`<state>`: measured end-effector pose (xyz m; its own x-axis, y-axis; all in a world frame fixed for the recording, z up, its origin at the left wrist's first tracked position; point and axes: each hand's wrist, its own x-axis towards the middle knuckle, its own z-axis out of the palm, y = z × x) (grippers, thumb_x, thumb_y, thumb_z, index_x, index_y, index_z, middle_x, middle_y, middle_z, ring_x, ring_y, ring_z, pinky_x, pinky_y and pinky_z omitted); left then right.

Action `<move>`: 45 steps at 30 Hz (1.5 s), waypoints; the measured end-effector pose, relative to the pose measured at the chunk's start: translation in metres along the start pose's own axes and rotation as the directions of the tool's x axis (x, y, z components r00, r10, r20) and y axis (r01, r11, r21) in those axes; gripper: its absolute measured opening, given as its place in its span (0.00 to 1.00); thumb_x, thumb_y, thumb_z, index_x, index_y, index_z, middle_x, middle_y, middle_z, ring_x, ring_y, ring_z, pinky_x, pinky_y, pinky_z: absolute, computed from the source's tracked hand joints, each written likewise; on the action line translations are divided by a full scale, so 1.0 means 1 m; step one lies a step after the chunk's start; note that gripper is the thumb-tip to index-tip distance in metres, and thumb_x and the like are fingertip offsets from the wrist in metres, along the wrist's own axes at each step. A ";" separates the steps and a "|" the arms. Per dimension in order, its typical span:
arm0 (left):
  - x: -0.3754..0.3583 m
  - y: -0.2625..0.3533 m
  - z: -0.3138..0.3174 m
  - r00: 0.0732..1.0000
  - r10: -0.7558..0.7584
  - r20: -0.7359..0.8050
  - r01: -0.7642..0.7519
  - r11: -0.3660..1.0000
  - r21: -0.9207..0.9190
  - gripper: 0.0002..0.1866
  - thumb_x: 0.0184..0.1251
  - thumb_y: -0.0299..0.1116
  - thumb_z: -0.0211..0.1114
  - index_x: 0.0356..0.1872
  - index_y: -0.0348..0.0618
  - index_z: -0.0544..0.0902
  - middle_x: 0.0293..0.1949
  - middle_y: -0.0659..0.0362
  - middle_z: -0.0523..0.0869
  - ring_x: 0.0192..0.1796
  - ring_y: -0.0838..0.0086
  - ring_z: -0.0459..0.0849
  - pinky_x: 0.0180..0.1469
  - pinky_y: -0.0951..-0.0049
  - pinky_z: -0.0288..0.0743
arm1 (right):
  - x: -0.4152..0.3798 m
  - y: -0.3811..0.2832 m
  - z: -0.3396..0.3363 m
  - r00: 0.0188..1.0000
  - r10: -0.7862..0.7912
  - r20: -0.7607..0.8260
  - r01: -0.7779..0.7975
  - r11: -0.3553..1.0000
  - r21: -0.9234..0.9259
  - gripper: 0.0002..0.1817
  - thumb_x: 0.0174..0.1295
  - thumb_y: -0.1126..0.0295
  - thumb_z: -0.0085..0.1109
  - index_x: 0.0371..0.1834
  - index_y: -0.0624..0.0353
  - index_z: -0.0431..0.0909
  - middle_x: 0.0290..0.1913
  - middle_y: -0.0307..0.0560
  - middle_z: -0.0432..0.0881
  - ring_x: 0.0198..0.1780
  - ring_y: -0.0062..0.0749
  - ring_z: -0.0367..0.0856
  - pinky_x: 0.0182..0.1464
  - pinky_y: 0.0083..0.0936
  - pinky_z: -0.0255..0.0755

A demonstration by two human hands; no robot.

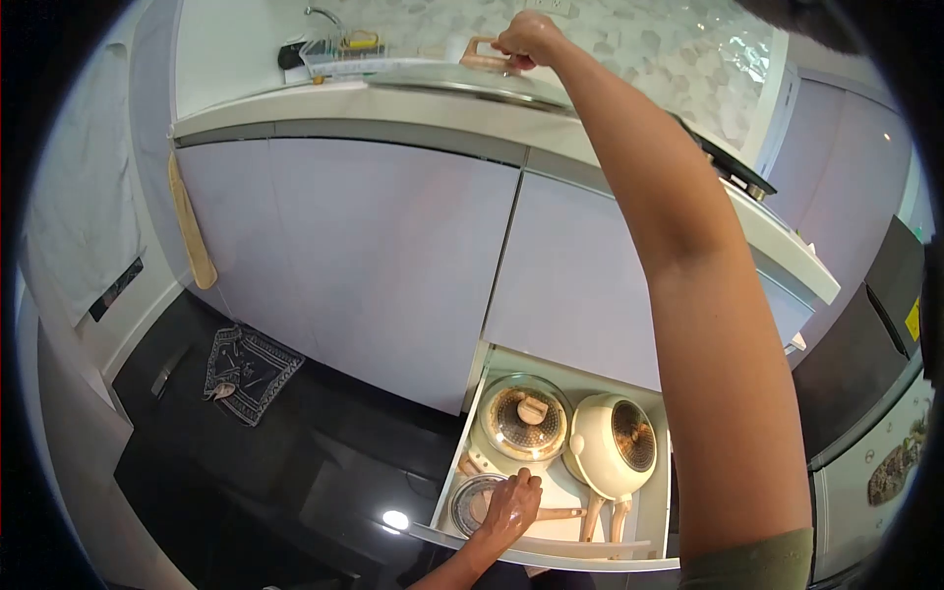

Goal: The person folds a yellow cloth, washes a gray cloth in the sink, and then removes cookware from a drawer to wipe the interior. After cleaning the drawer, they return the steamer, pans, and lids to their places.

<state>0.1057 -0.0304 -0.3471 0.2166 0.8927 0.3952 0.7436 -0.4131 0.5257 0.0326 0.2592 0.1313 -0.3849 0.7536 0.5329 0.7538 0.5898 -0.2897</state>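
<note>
Our right hand (531,39) closes on the wooden knob (479,57) of the large glass lid (442,81), whose broad rim runs left to right at the far counter (295,108). Our left hand (513,503), much nearer the open drawer's (600,551) small round lid (472,500), lies over its right side; whether it grips, we cannot tell.

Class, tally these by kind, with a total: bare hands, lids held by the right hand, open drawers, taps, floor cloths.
Bare hands: 2 (left hand, right hand)
Held lid: 1
Open drawer: 1
Tap: 1
Floor cloth: 1
Total: 6
</note>
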 end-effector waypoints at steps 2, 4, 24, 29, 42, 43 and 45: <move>0.001 -0.002 0.001 1.000 0.003 -0.013 -0.003 1.000 -0.029 0.04 0.56 0.27 0.56 0.28 0.36 0.74 0.29 0.50 0.74 0.30 0.61 0.79 0.31 0.64 0.74 | -0.010 0.003 0.005 0.998 -0.028 0.063 0.026 0.999 0.032 0.13 0.56 0.69 0.61 0.19 0.66 0.77 0.16 0.44 0.72 0.12 0.25 0.67 0.14 0.24 0.60; 0.002 -0.002 0.002 1.000 -0.005 -0.024 0.004 0.999 -0.049 0.04 0.56 0.26 0.55 0.29 0.36 0.74 0.29 0.50 0.74 0.30 0.61 0.79 0.32 0.64 0.74 | -0.013 0.006 0.010 0.990 -0.069 0.122 0.060 0.996 0.070 0.13 0.56 0.68 0.61 0.20 0.66 0.78 0.16 0.44 0.73 0.13 0.25 0.68 0.15 0.23 0.61; 0.001 0.004 0.005 0.989 0.044 0.139 -0.043 0.999 -0.011 0.07 0.57 0.31 0.62 0.33 0.39 0.78 0.35 0.53 0.74 0.38 0.60 0.77 0.46 0.58 0.65 | -0.318 0.141 -0.010 0.784 0.034 0.619 -0.292 0.901 0.321 0.14 0.61 0.60 0.57 0.28 0.60 0.82 0.20 0.40 0.80 0.21 0.20 0.76 0.24 0.18 0.70; -0.003 0.010 0.005 0.942 0.050 0.331 -0.064 0.998 0.029 0.11 0.54 0.30 0.64 0.38 0.40 0.79 0.38 0.52 0.75 0.43 0.59 0.75 0.49 0.56 0.64 | -0.563 0.380 0.151 -0.140 0.452 0.881 -0.542 0.709 -0.451 0.14 0.57 0.67 0.59 0.28 0.71 0.79 0.22 0.51 0.81 0.22 0.34 0.83 0.24 0.28 0.79; 0.052 0.040 0.216 0.301 -0.115 0.947 0.758 0.631 -0.164 0.24 0.48 0.32 0.69 0.48 0.34 0.74 0.42 0.51 0.78 0.44 0.65 0.78 0.44 0.66 0.73 | -0.741 0.436 0.222 0.176 0.782 0.598 -0.980 0.196 0.032 0.34 0.43 0.60 0.73 0.49 0.63 0.65 0.36 0.50 0.77 0.32 0.32 0.77 0.27 0.28 0.73; 0.040 0.033 0.254 0.248 -0.154 0.957 0.867 0.476 -0.148 0.26 0.46 0.32 0.71 0.48 0.34 0.74 0.40 0.52 0.79 0.41 0.67 0.79 0.43 0.67 0.74 | -0.745 0.438 0.226 0.188 0.783 0.593 -0.976 0.218 0.022 0.32 0.44 0.61 0.73 0.46 0.63 0.65 0.36 0.48 0.76 0.34 0.30 0.76 0.30 0.29 0.73; 0.001 0.021 0.341 0.424 -0.357 0.833 0.816 0.548 -0.181 0.30 0.44 0.32 0.72 0.50 0.34 0.71 0.39 0.52 0.79 0.40 0.66 0.79 0.42 0.66 0.74 | -0.746 0.436 0.224 0.232 0.784 0.576 -0.971 0.222 0.089 0.29 0.46 0.65 0.70 0.46 0.62 0.62 0.34 0.46 0.74 0.29 0.29 0.74 0.28 0.27 0.72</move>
<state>0.3374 0.0238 -0.5927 0.3533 0.6756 -0.6471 0.4701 0.4698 0.7472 0.5289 0.0189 -0.5707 0.1948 0.8044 -0.5612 0.4937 -0.5748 -0.6526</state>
